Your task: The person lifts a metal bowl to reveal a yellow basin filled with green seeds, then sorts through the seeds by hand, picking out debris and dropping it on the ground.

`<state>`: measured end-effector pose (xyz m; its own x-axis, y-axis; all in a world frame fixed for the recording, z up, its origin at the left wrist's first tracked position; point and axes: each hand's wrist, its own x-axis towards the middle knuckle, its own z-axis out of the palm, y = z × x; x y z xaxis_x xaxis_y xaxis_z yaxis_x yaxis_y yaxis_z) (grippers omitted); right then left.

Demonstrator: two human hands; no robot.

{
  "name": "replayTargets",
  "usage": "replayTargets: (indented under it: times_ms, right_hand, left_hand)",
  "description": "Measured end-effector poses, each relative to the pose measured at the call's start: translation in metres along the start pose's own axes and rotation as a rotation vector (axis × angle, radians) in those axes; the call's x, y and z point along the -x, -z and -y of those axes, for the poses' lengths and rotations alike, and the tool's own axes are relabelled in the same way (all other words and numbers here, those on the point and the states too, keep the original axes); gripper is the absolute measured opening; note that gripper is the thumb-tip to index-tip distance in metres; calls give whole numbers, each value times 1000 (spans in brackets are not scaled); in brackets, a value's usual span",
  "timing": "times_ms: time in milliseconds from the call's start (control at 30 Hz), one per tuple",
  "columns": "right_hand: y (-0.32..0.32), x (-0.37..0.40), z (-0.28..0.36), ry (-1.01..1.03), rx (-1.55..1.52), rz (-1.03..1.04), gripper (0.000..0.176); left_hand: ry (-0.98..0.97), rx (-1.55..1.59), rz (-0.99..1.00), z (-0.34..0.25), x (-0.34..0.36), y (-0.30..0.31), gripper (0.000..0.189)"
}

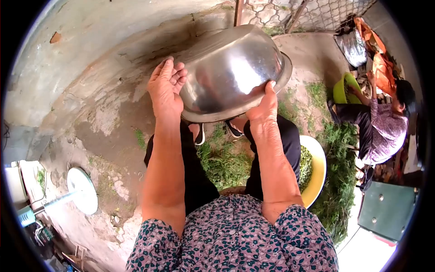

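A large shiny metal basin [226, 68] is tipped over in front of me, its outer wall and base facing me. My right hand [264, 106] grips its near rim on the right, thumb laid against the outside wall and fingers hidden beneath. At the basin's left side my left hand [168, 86] is turned palm up, with loosely bent fingers apart and the thumb raised. Beside my right knee stands a yellow basin [319, 167] holding small green pieces [305, 165].
A person [387, 122] sits at the right, hands at a lime-green basin [340, 90]. Pulled green plants [337, 181] lie along the ground beyond the yellow basin. A concrete wall [104, 50] runs along the left, and a fan with a round white base [86, 190] lies lower left.
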<state>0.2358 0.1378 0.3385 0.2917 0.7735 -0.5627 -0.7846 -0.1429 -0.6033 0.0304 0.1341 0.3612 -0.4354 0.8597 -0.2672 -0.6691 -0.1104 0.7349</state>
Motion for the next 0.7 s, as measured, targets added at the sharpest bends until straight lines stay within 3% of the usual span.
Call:
replayTargets:
  times_ms: [67,133,200,400,633,700]
  right_hand:
    - [4,0,8,30,-2,-70,31]
    - [12,-1,12,64,20,-112,32]
    - [16,-8,20,117,69,-146,33]
    - [40,-29,34,152,13,-225,32]
    - [82,-68,32,113,57,-339,38]
    - [101,-79,26,62,-2,-258,45]
  left_hand:
    - [45,21,-18,17,-15,7,19]
    - [222,193,-85,26,-27,8,22]
    - [91,48,74,16,-23,-7,24]
    - [194,92,47,21,-20,-29,21]
    - [155,-23,210,25,-17,-45,27]
    - [185,-82,195,28,-16,-47,23]
